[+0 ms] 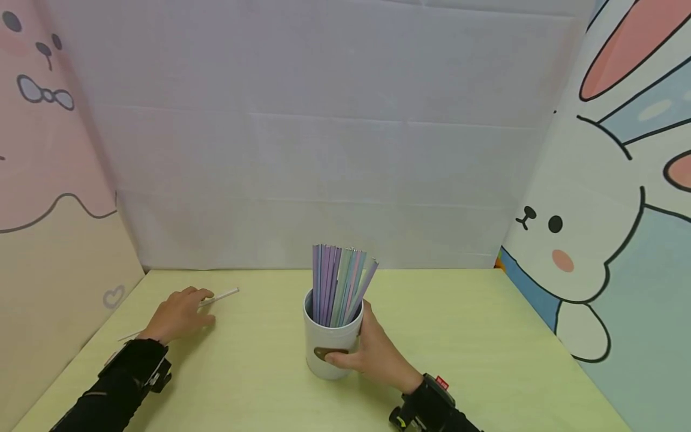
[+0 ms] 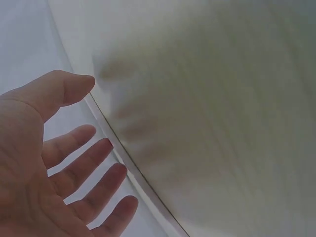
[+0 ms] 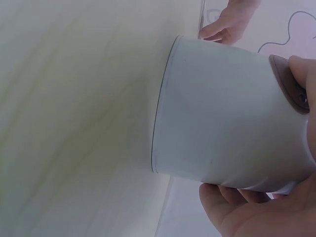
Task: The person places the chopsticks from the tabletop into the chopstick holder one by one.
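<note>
A white cup (image 1: pixel 318 342) with a brown patch stands on the table, holding several purple, blue and pale green straws (image 1: pixel 330 288). My right hand (image 1: pixel 378 354) grips the cup from its right side; the thumb lies on the brown patch, the other fingers go round behind. In the right wrist view the cup (image 3: pixel 222 113) fills the middle. Over a thin white stick (image 1: pixel 224 295) at the table's left is my left hand (image 1: pixel 180 313), which hides the stick's middle. In the left wrist view its fingers are spread and slightly bent, with nothing between thumb and fingers.
The pale yellow table (image 1: pixel 259 384) ends at a white cloth wall (image 1: pixel 324 150) behind. A pink and cream printed panel (image 1: pixel 59 270) borders it on the left, a rabbit-printed panel (image 1: pixel 594 252) on the right.
</note>
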Demonstrator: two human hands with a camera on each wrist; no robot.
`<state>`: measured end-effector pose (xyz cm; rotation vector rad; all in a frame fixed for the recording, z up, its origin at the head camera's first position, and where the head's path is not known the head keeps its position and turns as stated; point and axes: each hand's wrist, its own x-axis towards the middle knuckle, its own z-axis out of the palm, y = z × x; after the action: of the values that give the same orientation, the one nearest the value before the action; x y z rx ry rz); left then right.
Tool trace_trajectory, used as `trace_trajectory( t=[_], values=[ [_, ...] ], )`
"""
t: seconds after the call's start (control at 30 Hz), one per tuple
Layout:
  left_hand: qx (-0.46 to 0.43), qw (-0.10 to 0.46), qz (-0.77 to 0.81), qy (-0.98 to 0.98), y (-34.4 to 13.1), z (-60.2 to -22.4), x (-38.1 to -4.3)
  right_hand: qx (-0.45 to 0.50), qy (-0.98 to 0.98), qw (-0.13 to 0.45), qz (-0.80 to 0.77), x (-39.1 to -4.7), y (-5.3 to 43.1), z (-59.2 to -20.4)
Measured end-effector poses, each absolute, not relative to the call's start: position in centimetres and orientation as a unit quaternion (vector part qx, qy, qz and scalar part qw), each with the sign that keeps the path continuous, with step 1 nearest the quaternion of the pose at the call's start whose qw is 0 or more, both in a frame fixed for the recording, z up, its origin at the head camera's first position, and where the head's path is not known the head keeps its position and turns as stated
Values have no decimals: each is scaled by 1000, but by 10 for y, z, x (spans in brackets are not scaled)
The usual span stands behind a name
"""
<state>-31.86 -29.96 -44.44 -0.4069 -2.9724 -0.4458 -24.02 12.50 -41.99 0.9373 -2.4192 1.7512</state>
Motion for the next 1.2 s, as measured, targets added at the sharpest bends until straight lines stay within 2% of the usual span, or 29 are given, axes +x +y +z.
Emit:
trace_trajectory(
  t=[0.3,0.67,0.93,1.2],
  values=[
    [-137,28,-174,-975,-299,-445,-318,297,-778,1,555,-233,125,-406],
    [-160,30,-177,-971,-294,-446,-319,300,-776,4,555,-228,124,-400],
    [-199,45,-162,-966,-285,-440,-319,301,-776,14,554,-238,125,-417],
    [-229,102,-177,-952,-249,-400,-311,290,-785,9,548,-250,126,-437]
  ],
)
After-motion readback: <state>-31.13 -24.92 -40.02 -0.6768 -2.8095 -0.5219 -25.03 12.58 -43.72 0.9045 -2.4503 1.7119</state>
